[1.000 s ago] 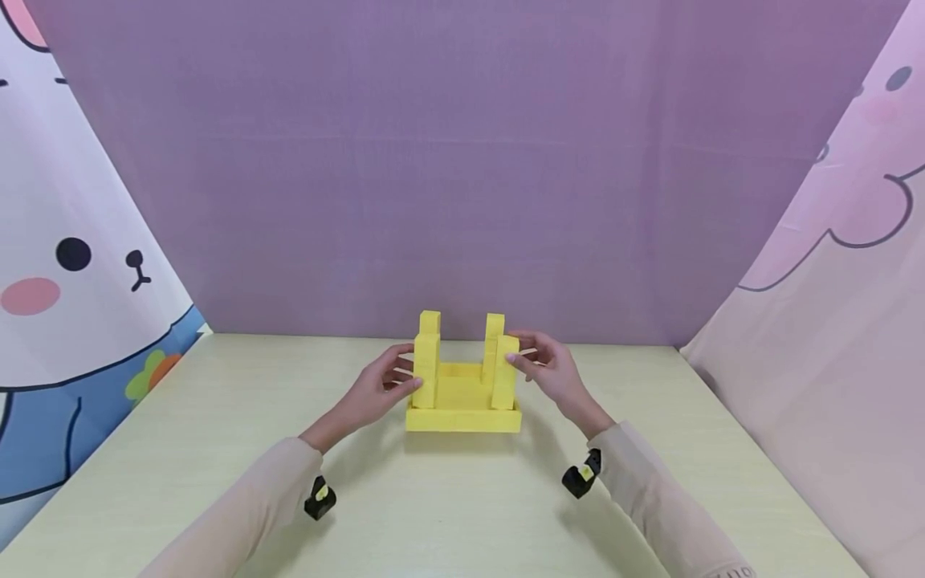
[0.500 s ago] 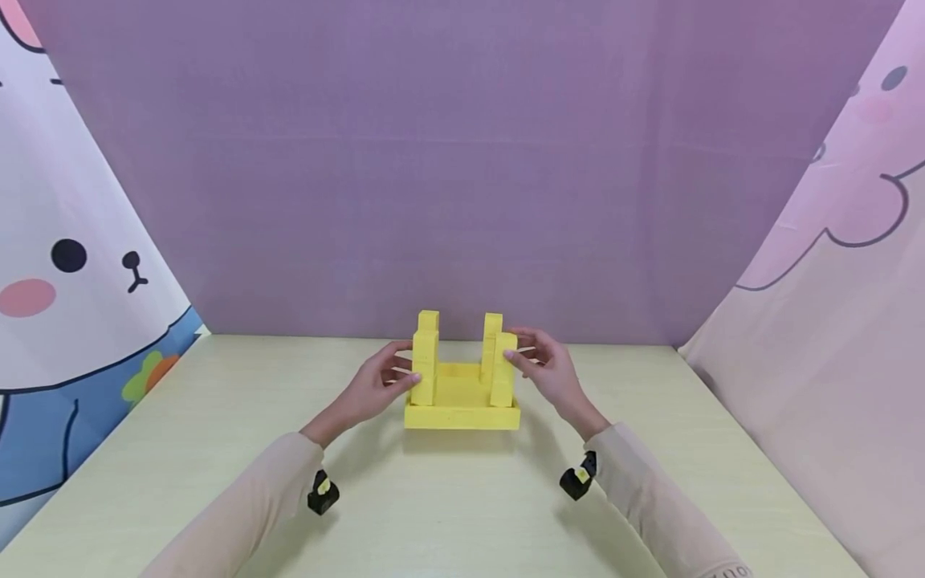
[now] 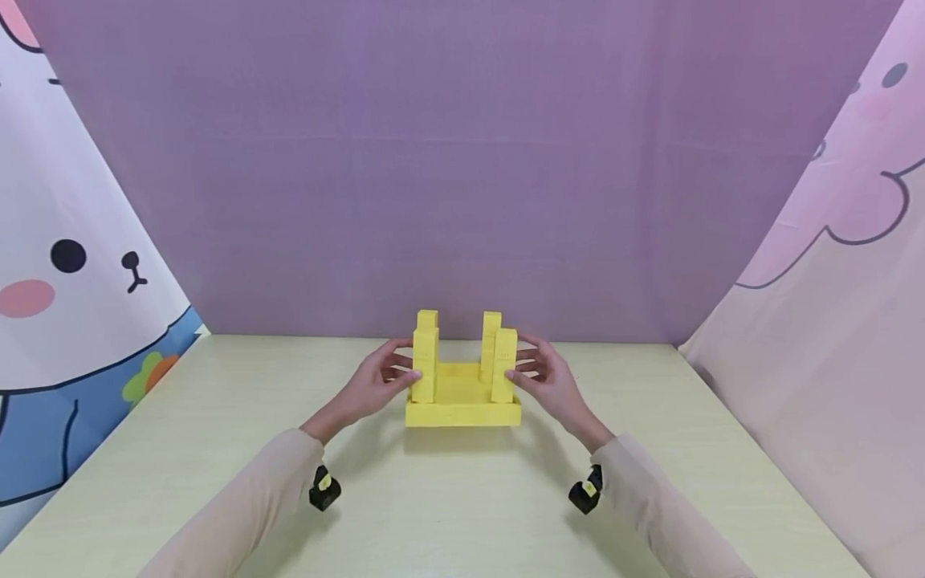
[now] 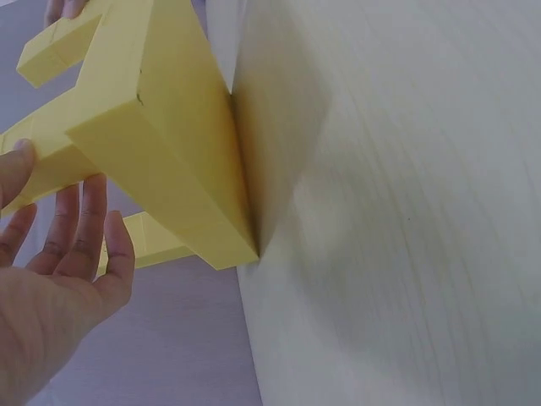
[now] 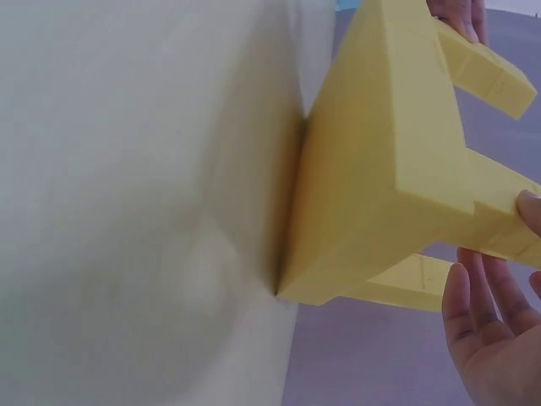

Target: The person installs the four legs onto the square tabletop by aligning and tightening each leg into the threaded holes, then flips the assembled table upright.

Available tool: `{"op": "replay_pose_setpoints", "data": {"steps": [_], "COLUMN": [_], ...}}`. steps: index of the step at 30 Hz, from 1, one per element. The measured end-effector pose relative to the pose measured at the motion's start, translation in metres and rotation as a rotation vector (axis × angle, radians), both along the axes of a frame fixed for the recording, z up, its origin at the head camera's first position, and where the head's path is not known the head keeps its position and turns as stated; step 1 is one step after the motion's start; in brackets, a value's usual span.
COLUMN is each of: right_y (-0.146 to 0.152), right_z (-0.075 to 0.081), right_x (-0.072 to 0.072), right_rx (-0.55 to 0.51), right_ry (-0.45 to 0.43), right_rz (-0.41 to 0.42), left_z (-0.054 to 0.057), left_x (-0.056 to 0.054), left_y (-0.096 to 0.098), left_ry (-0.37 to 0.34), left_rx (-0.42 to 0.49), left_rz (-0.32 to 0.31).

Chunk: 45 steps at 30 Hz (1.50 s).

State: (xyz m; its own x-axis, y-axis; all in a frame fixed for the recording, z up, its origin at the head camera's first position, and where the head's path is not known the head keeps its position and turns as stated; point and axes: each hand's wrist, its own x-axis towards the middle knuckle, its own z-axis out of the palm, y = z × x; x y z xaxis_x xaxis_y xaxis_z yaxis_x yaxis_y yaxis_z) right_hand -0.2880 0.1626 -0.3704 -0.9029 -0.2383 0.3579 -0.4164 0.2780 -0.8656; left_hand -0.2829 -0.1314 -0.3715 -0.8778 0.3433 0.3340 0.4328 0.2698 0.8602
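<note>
A yellow tray [image 3: 462, 415] with an upright yellow block post at each corner is at the middle of the table. It leans, with its near edge raised; its underside [image 4: 182, 118] shows in the left wrist view, while the far edge is down at the tabletop. My left hand [image 3: 372, 387] holds the near left post [image 3: 425, 365], thumb on the front and fingers behind. Across from it, my right hand [image 3: 555, 387] grips the near right post [image 3: 503, 365] the same way, thumb low on it. In the right wrist view the fingertips [image 5: 457, 296] reach behind that post.
The pale wood-grain table [image 3: 462, 514] extends around the tray. A purple cloth [image 3: 462, 177] hangs right behind the table's far edge. Printed curtains stand at the left [image 3: 94, 281] and right [image 3: 831, 385]. Each wrist wears a small black camera.
The right thumb has slid down the near right post. The tray's near edge and near posts have risen slightly. My left hand keeps its hold.
</note>
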Motion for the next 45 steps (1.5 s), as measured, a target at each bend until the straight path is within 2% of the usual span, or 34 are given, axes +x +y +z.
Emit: {"op": "replay_pose_setpoints", "data": {"steps": [3, 7, 12, 22, 34, 45], "right_y": [0.000, -0.003, -0.007, -0.005, -0.007, -0.008], "right_z": [-0.004, -0.001, 0.006, -0.011, -0.003, 0.000], "right_x": [0.003, 0.013, 0.023, 0.007, 0.008, 0.006], "right_rx": [0.025, 0.038, 0.038, -0.015, -0.056, -0.072], "right_ry": [-0.041, -0.098, -0.087, -0.059, -0.086, -0.137], "right_rz": [0.008, 0.013, 0.003, -0.015, -0.038, -0.062], "left_z": [-0.009, -0.010, -0.010, -0.004, 0.003, 0.006], "left_x": [-0.009, -0.011, -0.013, -0.015, -0.014, -0.012], "left_y": [-0.002, -0.003, -0.004, -0.005, -0.005, -0.002], "left_ry": [-0.017, -0.030, -0.037, -0.083, -0.111, -0.109], "left_rx": [0.006, 0.007, 0.008, 0.054, 0.096, 0.104], "left_rz": [0.005, 0.005, 0.002, 0.011, 0.012, 0.062]}}
